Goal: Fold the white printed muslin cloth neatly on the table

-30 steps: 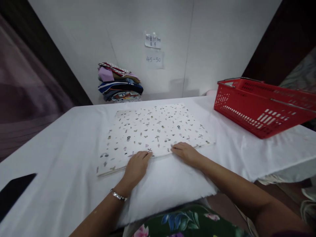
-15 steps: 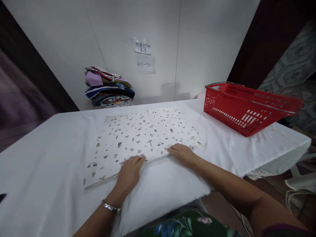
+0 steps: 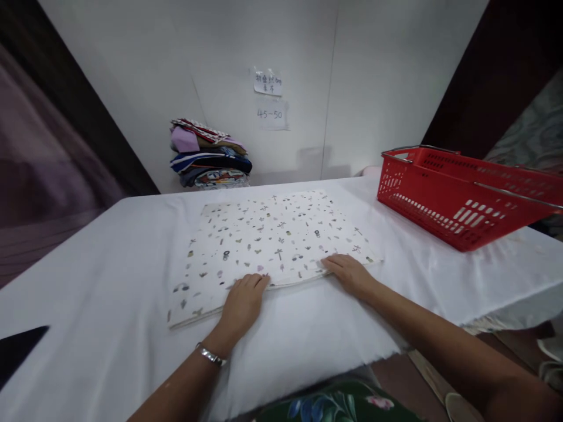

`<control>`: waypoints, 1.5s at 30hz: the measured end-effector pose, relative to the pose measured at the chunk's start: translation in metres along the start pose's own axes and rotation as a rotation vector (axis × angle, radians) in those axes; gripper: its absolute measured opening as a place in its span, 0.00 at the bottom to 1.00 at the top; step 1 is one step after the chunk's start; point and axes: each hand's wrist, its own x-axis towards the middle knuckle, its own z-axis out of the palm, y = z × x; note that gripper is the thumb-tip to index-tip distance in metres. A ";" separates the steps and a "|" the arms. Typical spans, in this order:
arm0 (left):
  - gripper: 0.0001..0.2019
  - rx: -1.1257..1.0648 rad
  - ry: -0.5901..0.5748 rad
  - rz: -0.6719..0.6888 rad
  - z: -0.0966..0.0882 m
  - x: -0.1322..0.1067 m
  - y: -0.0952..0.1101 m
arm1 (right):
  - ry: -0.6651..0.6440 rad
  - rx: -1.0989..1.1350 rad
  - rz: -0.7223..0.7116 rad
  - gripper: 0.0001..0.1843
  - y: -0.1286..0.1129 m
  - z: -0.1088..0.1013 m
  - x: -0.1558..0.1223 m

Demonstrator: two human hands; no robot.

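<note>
White-covered table [image 3: 109,275] with a printed cloth spread across its middle.
The folded cloth [image 3: 277,237], pale with small motifs, lay flat between the table's far and near edges; a red basket [image 3: 433,196] stood toward the far right corner, a stack of folded fabrics [image 3: 211,161] rose at the far edge, left of middle, and a dark flat object [image 3: 20,354] lay toward the left edge.

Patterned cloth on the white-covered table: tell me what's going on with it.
A person has both hands at the near edge of the patterned cloth, the left hand apart from the right hand. The cloth lies flat in layers on the white-covered table. A red basket stands to the right; a stack of fabrics sits by the back wall.
</note>
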 end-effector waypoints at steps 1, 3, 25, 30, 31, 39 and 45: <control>0.20 -0.001 -0.007 -0.010 0.000 0.000 0.001 | 0.015 -0.022 0.023 0.20 0.007 -0.001 -0.005; 0.21 -0.007 -0.017 -0.023 0.002 -0.001 0.002 | 0.032 -0.078 0.067 0.23 0.023 -0.003 -0.016; 0.23 -0.075 -0.048 0.002 0.003 -0.007 0.007 | 0.103 -0.264 0.080 0.19 0.114 0.003 -0.089; 0.19 -0.105 0.005 -0.050 0.002 -0.012 0.009 | 0.087 -0.216 0.071 0.20 0.121 0.006 -0.093; 0.18 -0.108 0.024 -0.069 0.002 -0.013 0.009 | 0.080 -0.217 0.070 0.20 0.121 0.008 -0.093; 0.10 -0.055 0.056 -0.131 0.002 -0.015 0.011 | 0.137 -0.222 -0.098 0.18 0.089 0.027 -0.062; 0.09 -0.003 -0.021 -0.097 0.001 -0.018 0.010 | 0.120 -0.202 -0.160 0.15 0.100 0.051 -0.065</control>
